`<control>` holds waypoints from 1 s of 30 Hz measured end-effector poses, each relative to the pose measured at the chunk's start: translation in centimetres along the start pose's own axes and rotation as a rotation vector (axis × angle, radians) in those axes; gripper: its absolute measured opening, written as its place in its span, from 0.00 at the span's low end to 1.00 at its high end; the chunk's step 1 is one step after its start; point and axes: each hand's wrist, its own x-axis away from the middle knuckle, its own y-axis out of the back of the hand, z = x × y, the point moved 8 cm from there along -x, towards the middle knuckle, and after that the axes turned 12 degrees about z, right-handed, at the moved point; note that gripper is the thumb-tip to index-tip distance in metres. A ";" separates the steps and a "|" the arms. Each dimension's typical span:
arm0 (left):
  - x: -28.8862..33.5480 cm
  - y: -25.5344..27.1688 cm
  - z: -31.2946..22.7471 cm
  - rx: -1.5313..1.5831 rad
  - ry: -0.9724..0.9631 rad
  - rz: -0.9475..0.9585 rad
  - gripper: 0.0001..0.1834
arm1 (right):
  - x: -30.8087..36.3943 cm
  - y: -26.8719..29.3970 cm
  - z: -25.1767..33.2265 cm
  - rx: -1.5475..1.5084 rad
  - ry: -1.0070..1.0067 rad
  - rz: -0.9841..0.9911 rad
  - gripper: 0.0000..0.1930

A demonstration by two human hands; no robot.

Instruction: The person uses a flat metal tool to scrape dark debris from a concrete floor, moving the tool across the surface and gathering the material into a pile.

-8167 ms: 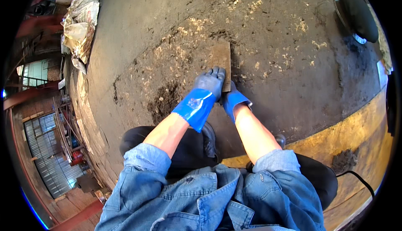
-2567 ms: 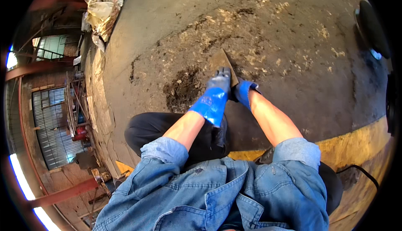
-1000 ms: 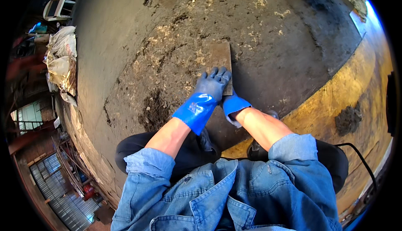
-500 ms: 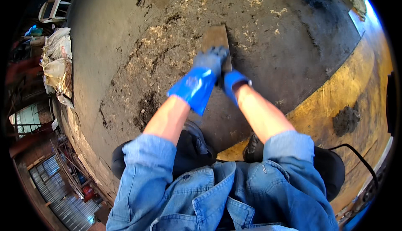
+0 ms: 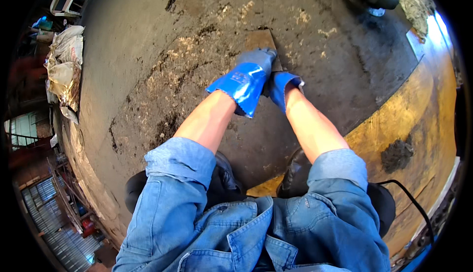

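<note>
Resting against dirty floor [image 5: 325, 97], beyond the yellow strip [image 5: 396, 131]: one brown plate [image 5: 261, 39], flat, straight-edged; farther from that strip than a second ago. Left hand [image 5: 256, 62]: gloved, part-curled over the plate, grip unclear. Right hand [image 5: 280, 87]: mostly hidden, cannot tell opening or hold. Plate's near end: covered.

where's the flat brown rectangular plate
The plate is upper centre in the head view, under the blue-gloved left hand, over the dark dirty surface.

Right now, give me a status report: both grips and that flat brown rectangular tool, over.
Left grip: blue-gloved, laid on flat brown rectangular tool. Right grip: blue-gloved, by its near end, hold hidden. Dark crumbly debris left of both.
</note>
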 end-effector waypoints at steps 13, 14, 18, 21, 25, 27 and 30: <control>-2.4 2.4 -3.5 0.023 -0.026 -0.072 0.23 | 1.5 -4.8 -6.6 -0.603 -0.084 0.198 0.30; -2.5 2.3 -3.3 0.030 -0.023 -0.065 0.23 | 1.1 -6.9 -7.0 -1.546 -0.151 0.217 0.31; -1.6 1.1 -3.0 0.004 0.026 -0.022 0.26 | 0.9 -8.4 -5.2 -2.076 -0.239 0.154 0.32; -3.0 3.2 -2.5 0.015 -0.012 0.059 0.26 | -0.4 -8.5 -6.7 -2.275 -0.228 0.050 0.33; -4.7 3.3 -1.2 0.045 -0.056 -0.108 0.25 | -3.8 -7.9 -5.8 -2.772 -0.107 0.074 0.34; -2.9 2.7 -1.4 0.032 0.039 -0.001 0.26 | -3.9 -6.0 -3.7 -3.149 0.005 0.126 0.35; -2.5 1.2 -1.7 -0.030 -0.005 -0.220 0.25 | -1.2 -6.5 -5.1 -2.775 -0.135 -0.169 0.38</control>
